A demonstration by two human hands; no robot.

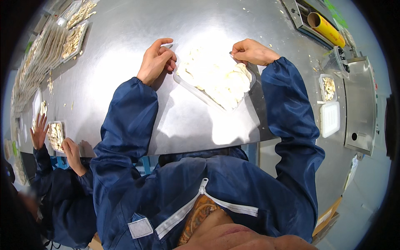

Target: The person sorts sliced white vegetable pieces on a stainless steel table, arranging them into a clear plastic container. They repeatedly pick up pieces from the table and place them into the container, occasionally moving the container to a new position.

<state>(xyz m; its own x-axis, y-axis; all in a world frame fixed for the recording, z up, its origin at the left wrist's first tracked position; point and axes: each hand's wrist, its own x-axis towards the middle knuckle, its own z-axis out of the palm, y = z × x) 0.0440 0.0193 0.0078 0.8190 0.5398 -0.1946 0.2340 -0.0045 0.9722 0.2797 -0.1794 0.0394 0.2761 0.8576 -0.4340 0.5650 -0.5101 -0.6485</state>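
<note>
Before me on the metal table sits a clear plastic tray (200, 93), turned at an angle and heaped with pale food slices (232, 82). Strong glare washes out the middle of the heap. My left hand (157, 59) is beside the tray's left corner, index finger stretched out and the other fingers curled; a small dark sliver shows under the index finger. At the far right side of the tray my right hand (254, 52) has its thumb and fingers pinched together. A small greyish edge shows at these fingertips, too little to identify.
Stacked trays of slices (47, 53) stand at left. There a co-worker's hands (72, 153) are near another filled tray (56, 136). At right are a yellow roll core (326, 29), a clear tub (334, 64), a small tray of slices (328, 89), a white tray (330, 119) and a steel machine (361, 106).
</note>
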